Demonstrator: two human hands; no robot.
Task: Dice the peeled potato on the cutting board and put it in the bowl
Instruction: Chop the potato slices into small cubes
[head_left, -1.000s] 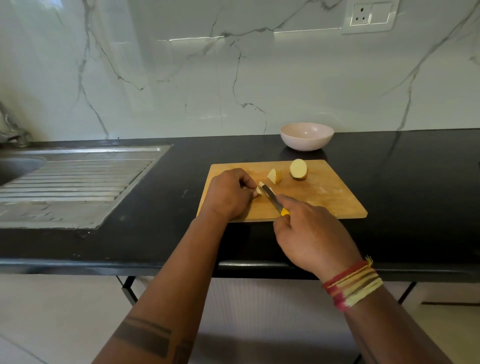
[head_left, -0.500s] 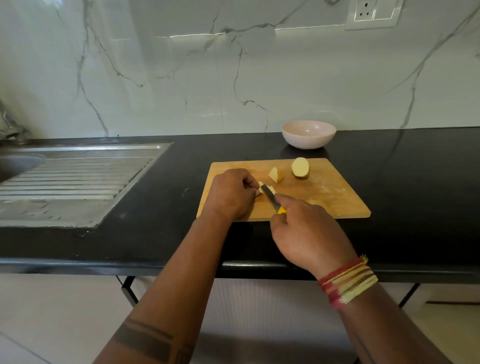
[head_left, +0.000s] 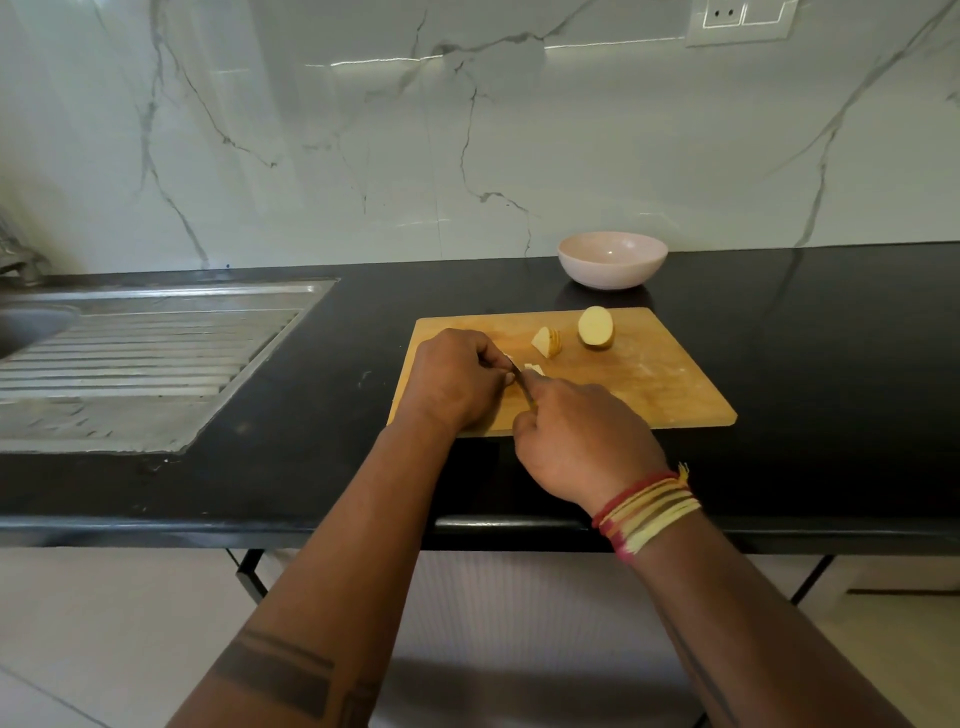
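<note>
Nearest the bottom of the frame, two bare forearms reach up toward the centre; the right wrist wears a band of red and yellow threads (head_left: 647, 506). The right hand (head_left: 582, 441) is curled around a knife (head_left: 522, 382) whose handle is hidden in the fist, only a short stretch of blade showing just left of centre. The left hand (head_left: 457, 379) sits touching the blade's left side, fingers curled over a small potato piece (head_left: 506, 357) that is mostly hidden beneath them. Just right of the blade lie pale cut bits (head_left: 534, 368). All this rests on the wooden cutting board (head_left: 649, 384) on the black counter (head_left: 831, 364). Further up the board, apart from both hands, stand a sliced wedge (head_left: 546, 342) and a potato half (head_left: 596, 326). Beyond the board's far edge sits the pink bowl (head_left: 612, 259). A steel sink drainboard (head_left: 140, 358) fills the left side.
</note>
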